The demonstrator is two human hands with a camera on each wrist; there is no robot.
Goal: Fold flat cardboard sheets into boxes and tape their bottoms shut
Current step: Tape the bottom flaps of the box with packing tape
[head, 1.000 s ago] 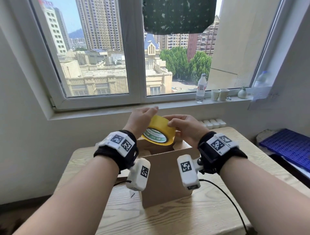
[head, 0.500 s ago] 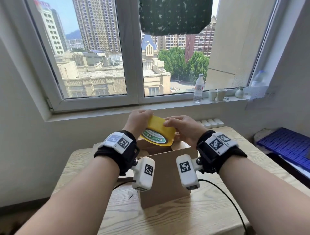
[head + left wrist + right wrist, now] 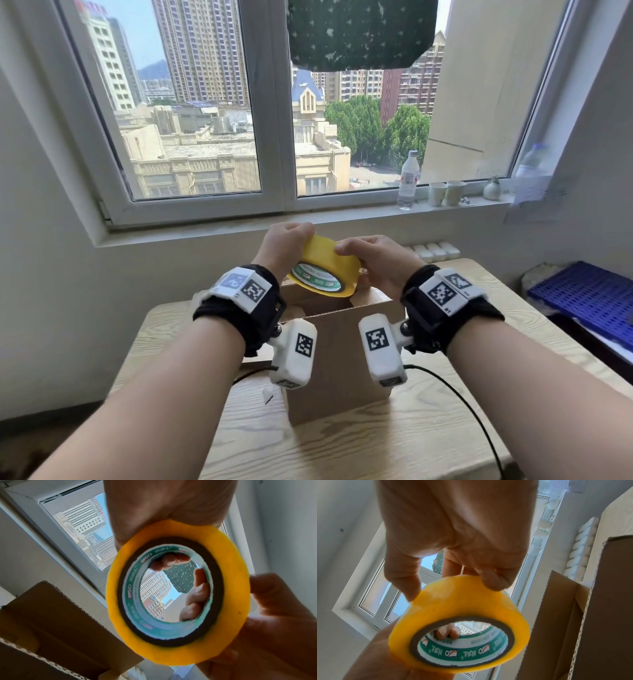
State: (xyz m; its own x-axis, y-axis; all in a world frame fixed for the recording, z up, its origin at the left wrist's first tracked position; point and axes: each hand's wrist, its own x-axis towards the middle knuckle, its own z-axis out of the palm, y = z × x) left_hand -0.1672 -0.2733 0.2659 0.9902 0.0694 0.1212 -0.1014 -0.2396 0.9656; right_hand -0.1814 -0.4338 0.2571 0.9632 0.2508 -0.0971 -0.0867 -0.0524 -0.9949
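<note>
Location: an upper-floor room in a city apartment or small office. Indicators: a white-framed window point(image 3: 274, 137) overlooking high-rise blocks, a sill point(image 3: 308, 219) carrying a water bottle point(image 3: 408, 180) and paper cups point(image 3: 445, 193), and a wood-grain counter point(image 3: 428, 428).

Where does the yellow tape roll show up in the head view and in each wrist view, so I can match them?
Head: yellow tape roll just above centre, held between left hand and right hand, above the cardboard box.
Left wrist: fills centre-right, seen face-on through its core.
Right wrist: lower centre, under the fingers.
Shared landmark: the cardboard box, bottom left in the left wrist view, right edge in the right wrist view.
</note>
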